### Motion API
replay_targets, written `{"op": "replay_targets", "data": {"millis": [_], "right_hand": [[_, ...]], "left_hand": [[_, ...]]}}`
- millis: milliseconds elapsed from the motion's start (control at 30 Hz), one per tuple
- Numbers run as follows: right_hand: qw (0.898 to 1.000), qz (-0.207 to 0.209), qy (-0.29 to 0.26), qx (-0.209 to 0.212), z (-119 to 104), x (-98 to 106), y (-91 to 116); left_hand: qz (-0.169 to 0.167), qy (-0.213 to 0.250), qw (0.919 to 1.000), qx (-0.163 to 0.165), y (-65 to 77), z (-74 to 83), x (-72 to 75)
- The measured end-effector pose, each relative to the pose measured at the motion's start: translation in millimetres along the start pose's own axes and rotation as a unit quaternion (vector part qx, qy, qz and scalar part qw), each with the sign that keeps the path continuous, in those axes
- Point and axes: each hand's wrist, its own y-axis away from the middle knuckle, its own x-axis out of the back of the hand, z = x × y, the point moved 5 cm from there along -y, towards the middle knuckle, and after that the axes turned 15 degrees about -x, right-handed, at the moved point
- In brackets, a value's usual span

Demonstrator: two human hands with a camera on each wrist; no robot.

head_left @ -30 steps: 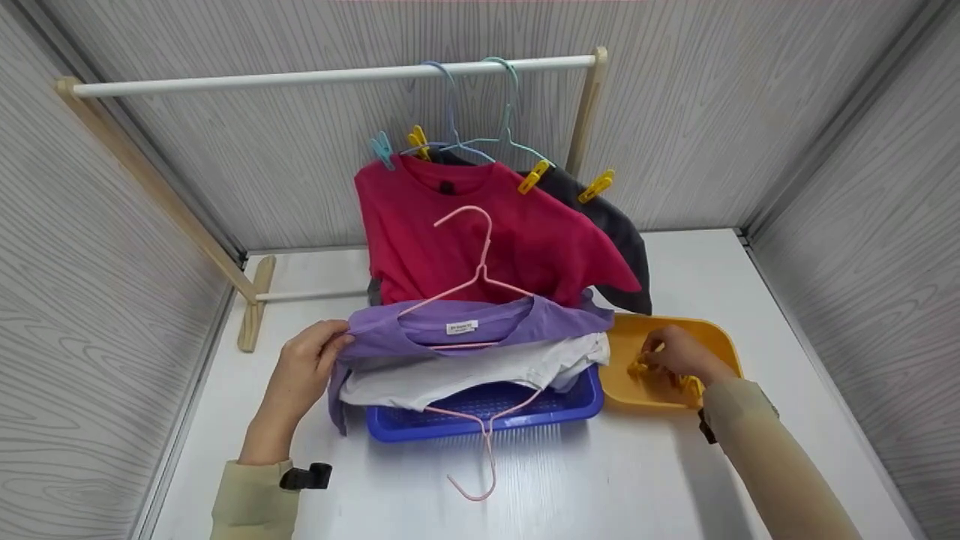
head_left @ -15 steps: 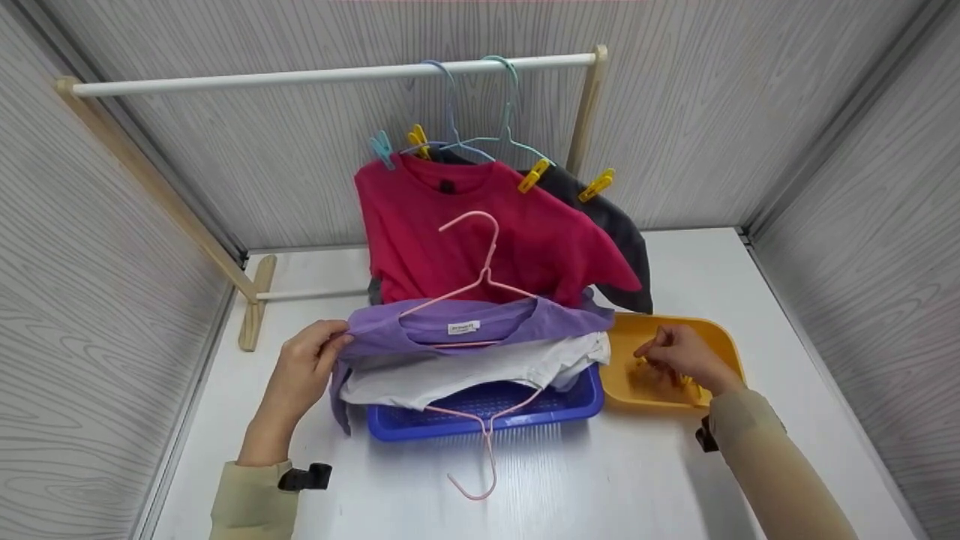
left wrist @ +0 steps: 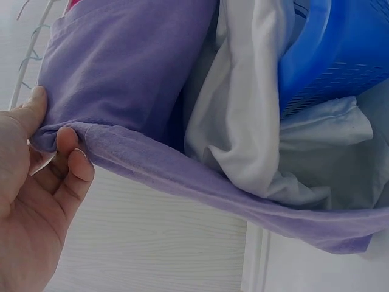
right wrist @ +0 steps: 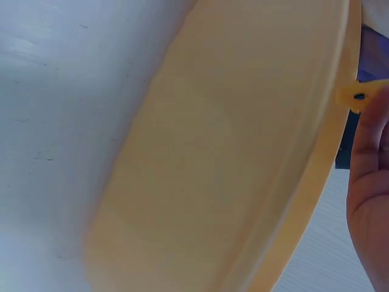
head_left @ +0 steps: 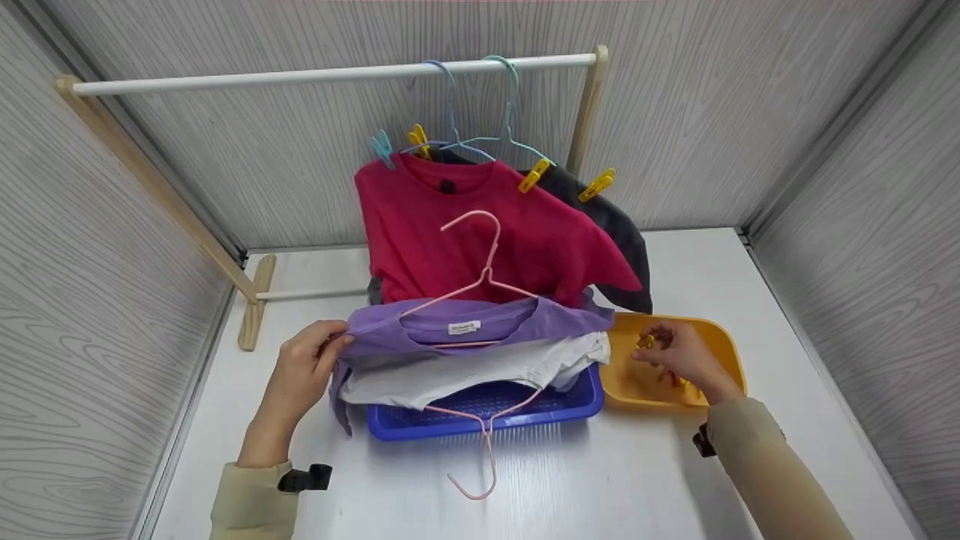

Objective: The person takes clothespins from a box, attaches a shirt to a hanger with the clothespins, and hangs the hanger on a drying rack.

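In the head view, my left hand (head_left: pixel 300 367) pinches the left shoulder of a purple shirt (head_left: pixel 375 330). Its thumb and fingertips fold over the cloth edge in the left wrist view, where the purple cloth (left wrist: pixel 127 73) stretches to the right. A pink hanger (head_left: pixel 487 274) sits inside the shirt's neck, hook upward. My right hand (head_left: pixel 690 360) holds a yellow clothespin (head_left: pixel 645 342) over the orange tray (head_left: pixel 619 379). The same clothespin (right wrist: pixel 358 95) shows at the fingertips in the right wrist view. More yellow clothespins (head_left: pixel 691 391) lie in the tray, partly behind the hand.
A white garment (head_left: pixel 465 369) on a second pink hanger (head_left: pixel 489 450) lies across the blue basket (head_left: pixel 480 431). Behind, a red shirt (head_left: pixel 420 225) and a dark garment (head_left: pixel 626 240) hang with clothespins from the rack's white bar (head_left: pixel 262 77).
My right hand has come up from the tray's bottom, and a yellow clothespin now shows between its fingertips. The upper pink hanger has shifted slightly right. My left hand has stayed in place.
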Motion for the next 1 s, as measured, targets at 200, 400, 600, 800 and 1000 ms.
{"op": "replay_targets", "data": {"millis": [200, 400, 600, 800, 1000], "right_hand": [[1.0, 0.01, -0.006, 0.021, -6.7, 0.2, 5.0], [0.998, -0.005, -0.006, 0.063, -13.0, -1.1, 10.8], [0.997, 0.017, 0.001, 0.07, -16.6, -0.2, 14.3], [0.998, 0.036, -0.001, 0.054, -16.8, 2.6, 16.3], [0.997, 0.044, 0.004, 0.066, -19.2, 4.4, 19.7]], "left_hand": [[0.009, -0.002, 0.9999, -0.007, -0.9, 1.0, 1.3], [0.017, 0.003, 0.9997, -0.016, -1.9, 1.2, 2.3], [0.02, 0.002, 0.9996, -0.017, -1.4, 0.3, 1.7], [0.024, -0.002, 0.9997, -0.01, 0.1, -0.6, 0.9], [0.022, -0.005, 0.9997, 0.003, 0.7, -0.4, 2.0]]}}
